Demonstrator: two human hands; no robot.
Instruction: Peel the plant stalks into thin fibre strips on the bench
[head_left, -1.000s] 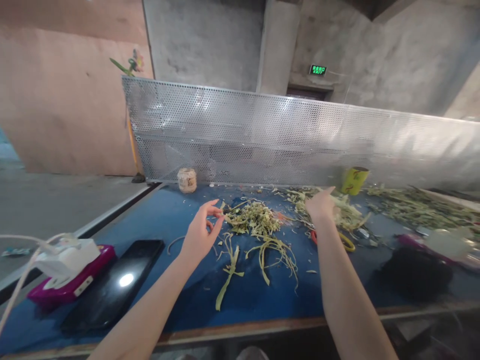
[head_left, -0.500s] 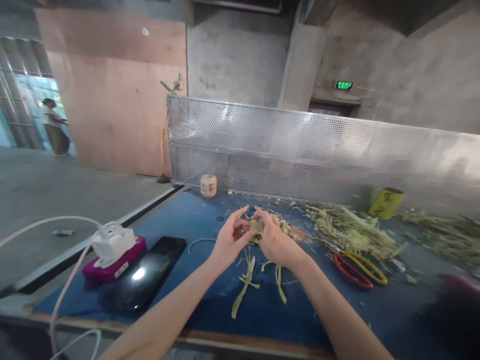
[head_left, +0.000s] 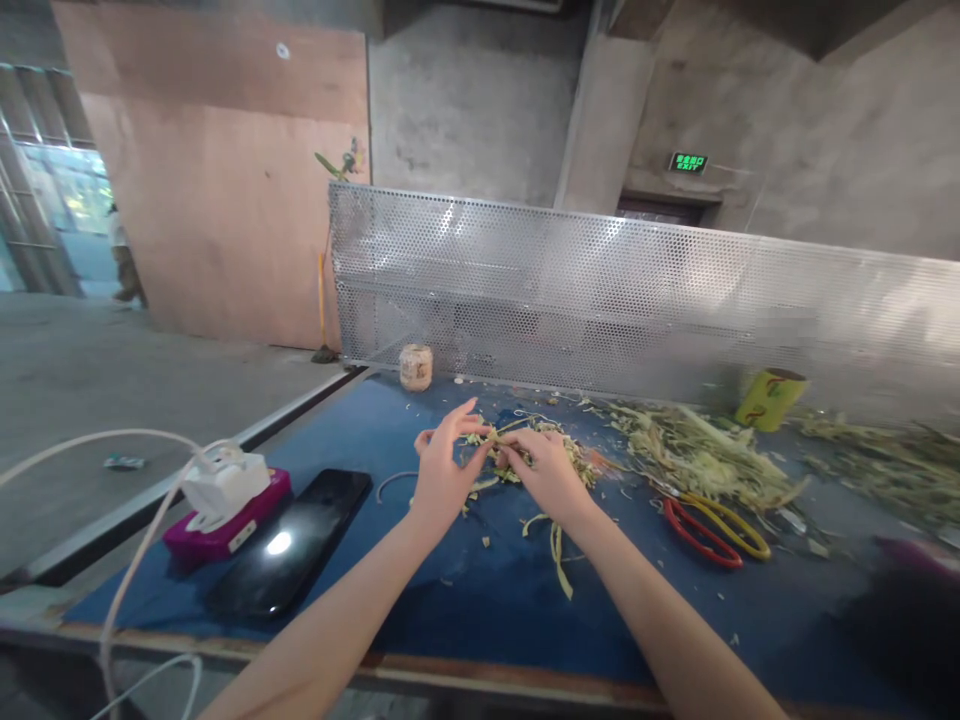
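A metal screen [head_left: 637, 300] runs across the middle of the frame, behind a blue tabletop [head_left: 450, 630] that fills much of the lower part. At the right of it I see a loose pile [head_left: 697, 450] of pale green strips, and at lower left a dark phone [head_left: 300, 545] beside a purple power strip [head_left: 251, 508]. A heap [head_left: 579, 455] of scraps sits near the centre, partly hidden by the left hand [head_left: 444, 460] and right hand [head_left: 551, 472]. Their fingertips meet over it, each hand pinching a small pale strip [head_left: 493, 436], the left's other fingers fanned out. Scissors [head_left: 709, 524] lie at lower right; a yellow can [head_left: 771, 400] stands tilted beyond the pile.
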